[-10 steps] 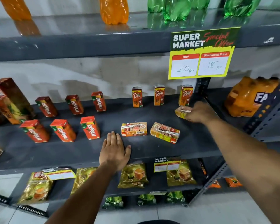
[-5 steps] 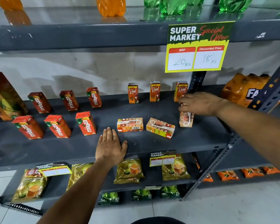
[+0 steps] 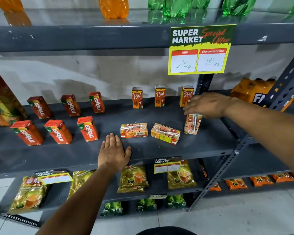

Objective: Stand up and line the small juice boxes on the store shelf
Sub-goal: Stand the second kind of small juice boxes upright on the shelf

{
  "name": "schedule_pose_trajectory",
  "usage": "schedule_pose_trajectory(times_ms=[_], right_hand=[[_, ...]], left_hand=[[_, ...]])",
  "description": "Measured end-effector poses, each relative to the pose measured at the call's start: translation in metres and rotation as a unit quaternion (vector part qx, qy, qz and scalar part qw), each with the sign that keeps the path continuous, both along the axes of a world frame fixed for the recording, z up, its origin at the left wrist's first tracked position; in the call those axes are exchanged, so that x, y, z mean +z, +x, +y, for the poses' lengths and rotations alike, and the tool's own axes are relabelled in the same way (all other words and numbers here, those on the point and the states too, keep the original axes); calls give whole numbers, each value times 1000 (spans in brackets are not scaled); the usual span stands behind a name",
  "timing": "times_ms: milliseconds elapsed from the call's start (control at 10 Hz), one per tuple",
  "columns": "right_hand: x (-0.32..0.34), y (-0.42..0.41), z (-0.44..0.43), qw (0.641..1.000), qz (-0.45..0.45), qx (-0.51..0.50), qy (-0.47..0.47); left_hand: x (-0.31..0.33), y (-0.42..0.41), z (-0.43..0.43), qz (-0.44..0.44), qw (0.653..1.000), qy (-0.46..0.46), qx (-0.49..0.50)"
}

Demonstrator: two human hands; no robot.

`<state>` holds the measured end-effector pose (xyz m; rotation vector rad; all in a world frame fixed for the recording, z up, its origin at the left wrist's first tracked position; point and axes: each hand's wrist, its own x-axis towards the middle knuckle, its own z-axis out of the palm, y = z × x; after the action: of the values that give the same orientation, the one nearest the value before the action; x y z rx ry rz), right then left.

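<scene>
Three small orange Real juice boxes stand upright in the back row: one (image 3: 137,98), a second (image 3: 159,96) and a third (image 3: 186,96). In front, two more lie flat on the grey shelf (image 3: 159,150): one (image 3: 134,130) and, to its right, another (image 3: 165,133). Further right, a juice box (image 3: 193,124) stands upright with its straw side facing me. My right hand (image 3: 209,105) grips its top from above. My left hand (image 3: 114,152) rests flat on the shelf's front edge, holding nothing.
Red Maaza boxes stand in two rows at left (image 3: 87,128). A large juice carton (image 3: 4,100) leans at far left. A price sign (image 3: 200,50) hangs from the upper shelf. An orange bottle pack (image 3: 251,89) sits beyond the upright post (image 3: 241,150). Tea packets fill the lower shelf.
My right hand lifted a flat-lying juice box at the right and stood it upright in the front row. Its grip stays on the top. My left hand has not moved.
</scene>
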<state>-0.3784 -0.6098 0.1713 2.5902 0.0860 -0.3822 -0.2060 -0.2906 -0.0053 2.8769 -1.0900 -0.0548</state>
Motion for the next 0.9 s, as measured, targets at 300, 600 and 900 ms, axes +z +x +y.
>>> schedule_pose_trajectory(times_ms=[300,600,900], right_hand=[[0,2,4,999,5,-41,13],[-9,10,2,920,-63,-346,174],[-16,3,13,908,-189,-357,112]], left_hand=[[1,0,0,-1,1000,0,-1],[4,-2,1,5,1000,8,-5],[3,-1,1,-1,1000,11,-4]])
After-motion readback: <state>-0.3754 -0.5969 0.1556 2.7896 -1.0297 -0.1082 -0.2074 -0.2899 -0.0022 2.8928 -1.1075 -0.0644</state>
